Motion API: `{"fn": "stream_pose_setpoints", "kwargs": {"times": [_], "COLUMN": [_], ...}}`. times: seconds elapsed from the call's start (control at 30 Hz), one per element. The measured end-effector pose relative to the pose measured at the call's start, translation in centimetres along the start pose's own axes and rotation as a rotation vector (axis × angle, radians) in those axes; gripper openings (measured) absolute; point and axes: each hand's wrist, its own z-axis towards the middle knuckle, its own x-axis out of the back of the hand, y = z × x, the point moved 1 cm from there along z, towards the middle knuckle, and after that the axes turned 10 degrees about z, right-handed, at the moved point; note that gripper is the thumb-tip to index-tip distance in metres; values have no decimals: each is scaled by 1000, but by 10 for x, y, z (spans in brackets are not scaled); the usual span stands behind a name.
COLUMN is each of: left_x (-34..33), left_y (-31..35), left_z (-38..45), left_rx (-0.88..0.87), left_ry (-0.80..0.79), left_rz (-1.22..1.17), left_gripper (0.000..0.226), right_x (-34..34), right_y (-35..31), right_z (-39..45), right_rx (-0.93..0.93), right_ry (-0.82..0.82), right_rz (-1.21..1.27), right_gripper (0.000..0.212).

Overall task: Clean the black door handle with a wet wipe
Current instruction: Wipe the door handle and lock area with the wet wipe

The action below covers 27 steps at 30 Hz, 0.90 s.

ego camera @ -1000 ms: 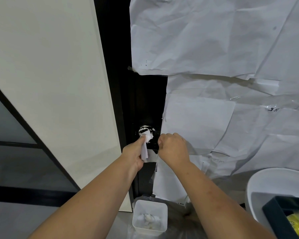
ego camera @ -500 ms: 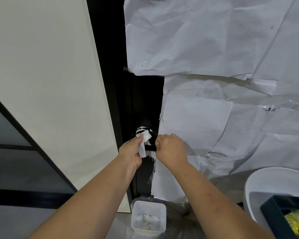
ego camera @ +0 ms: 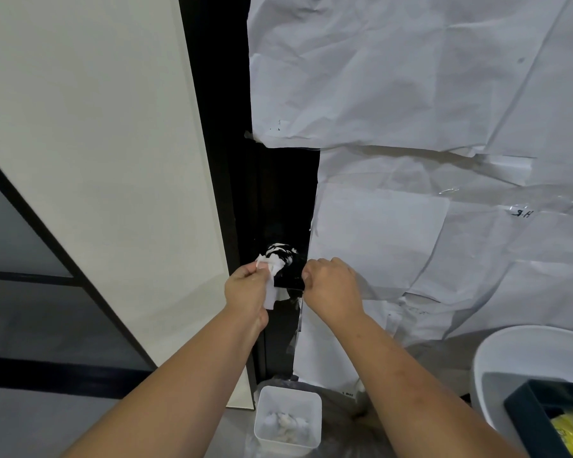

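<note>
Pale wall (ego camera: pixel 90 160) fills the left of the head view, crossed low down by dark panels with black trim. To its right runs a black door frame (ego camera: pixel 212 127), and beyond it the door face, almost wholly covered with crumpled white paper sheets (ego camera: pixel 411 77) taped over one another.

Left to right at the middle of the view: the left hand (ego camera: pixel 245 289) reaches up with its fingers (ego camera: pixel 262 266) pinched around a white wet wipe (ego camera: pixel 271 279), which is bunched at the top and hangs down in a limp fold. The wipe touches the left side of the black door handle (ego camera: pixel 286 272), whose round base is streaked with white smears. Just to the right, the right hand (ego camera: pixel 331 289) has its fingers curled over the far end of the handle, seemingly steadying it, though the exact contact is hidden behind the knuckles.

On the floor below stands a small white tub (ego camera: pixel 288 421) with crumpled white pieces inside. At the lower right is a white round bin (ego camera: pixel 510 352) holding a dark tray (ego camera: pixel 536 421) with a yellow packet.

Judging from this, the wipe is light, soft and damp; it will fold and slip unless kept bunched between thumb and fingertips, as it is now. The handle looks rigid and smooth, fixed to the door, likely slick once wet. It is best held at its free end while the wipe wraps around the smeared base and bar.
</note>
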Motion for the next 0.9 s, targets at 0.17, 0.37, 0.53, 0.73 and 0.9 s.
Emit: {"fn": "stream_pose_setpoints", "kwargs": {"times": [0.17,0.37,0.53,0.73,0.9], "left_x": [15,16,15,16,19], "left_y": [2,1,4,12,12], "left_z": [-7,-19,-24,-32,-32], "left_rx": [13,-6,-46,-138,-286], "left_ry": [29,30,-2,-45,84], "left_rz": [14,-12,-46,-54,54], "left_gripper": [10,21,30,30,26], "right_x": [2,3,3,3,3], "right_y": [0,1,4,7,7], "right_z": [-2,-3,-3,-2,0], "right_rx": [18,41,67,104,103], "right_ry": [-19,-20,-28,-45,-54], "right_rz": [-12,1,14,47,39], "right_gripper": [17,17,18,19,20]}}
